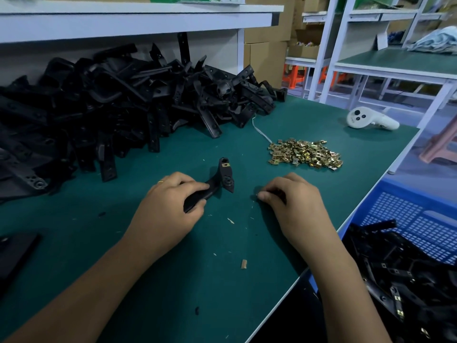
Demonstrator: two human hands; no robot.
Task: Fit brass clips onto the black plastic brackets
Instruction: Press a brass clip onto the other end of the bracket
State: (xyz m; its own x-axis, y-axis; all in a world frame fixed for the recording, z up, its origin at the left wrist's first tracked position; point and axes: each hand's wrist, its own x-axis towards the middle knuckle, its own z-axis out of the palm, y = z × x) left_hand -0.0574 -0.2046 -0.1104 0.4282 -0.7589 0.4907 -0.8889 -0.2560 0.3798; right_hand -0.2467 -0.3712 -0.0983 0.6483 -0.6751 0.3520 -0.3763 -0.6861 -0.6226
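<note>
My left hand (170, 204) grips one arm of a black plastic bracket (222, 179) that rests on the green mat. A brass clip (225, 165) sits on the bracket's far end. To the right, my right hand (289, 196) rests on the mat with its fingers curled; I cannot see whether anything is between them. A heap of loose brass clips (305, 154) lies beyond the right hand. A big pile of black brackets (111, 102) fills the back left of the table.
A blue crate (420, 219) at the right table edge holds brackets fitted with clips. A white controller (368, 119) lies at the back right, and a white cable (261, 131) runs out of the pile. Wood chips dot the mat. A black slab (14, 253) lies at the left edge.
</note>
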